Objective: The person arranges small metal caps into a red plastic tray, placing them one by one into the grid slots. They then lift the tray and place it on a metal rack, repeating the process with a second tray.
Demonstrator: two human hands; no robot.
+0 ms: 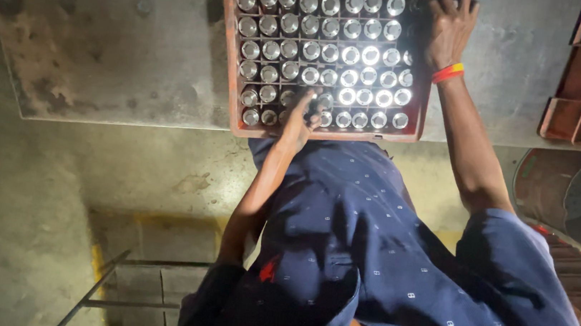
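Now the left hand (304, 114) pinches a bottle (309, 102) in the near row while the right hand (449, 25) grips the crate (232, 70) corner; lifting straight up seems safest.

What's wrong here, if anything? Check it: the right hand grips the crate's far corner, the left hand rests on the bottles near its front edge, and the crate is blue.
One detail is wrong: the crate is reddish-brown, not blue. The head view shows it. The rest holds: the right hand grips its far corner and the left hand rests on the bottles near the front edge.
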